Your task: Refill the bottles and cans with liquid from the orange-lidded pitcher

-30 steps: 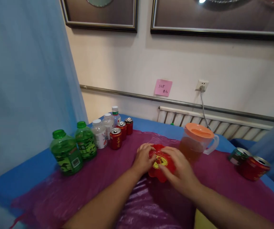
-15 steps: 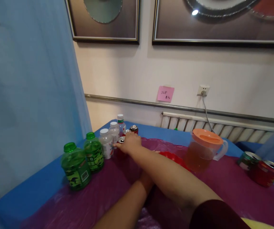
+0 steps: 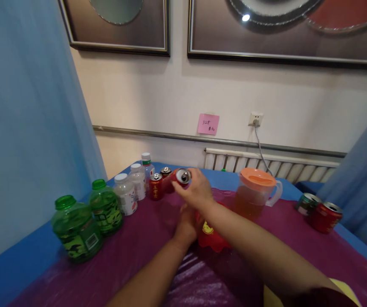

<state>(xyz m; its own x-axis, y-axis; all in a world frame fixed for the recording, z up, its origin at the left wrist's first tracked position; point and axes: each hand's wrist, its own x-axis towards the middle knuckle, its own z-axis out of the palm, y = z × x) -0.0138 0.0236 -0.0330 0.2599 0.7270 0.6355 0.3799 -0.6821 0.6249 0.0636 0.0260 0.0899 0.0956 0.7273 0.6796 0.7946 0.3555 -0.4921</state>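
one tilted red can (image 3: 180, 176) is grasped by the right hand (image 3: 199, 189), near the standing red can (image 3: 156, 187) and the dark-topped can (image 3: 166, 171); if it is swung too widely, these could be knocked over, and any contents could be spilled on the purple sheet (image 3: 145, 251). the left hand (image 3: 186, 224) is placed at the red dish (image 3: 213, 241), but whether the dish is gripped cannot be told. by the right forearm (image 3: 256, 247), crossed over it, the dish could be bumped, and beyond, perhaps, the jug (image 3: 250, 200).
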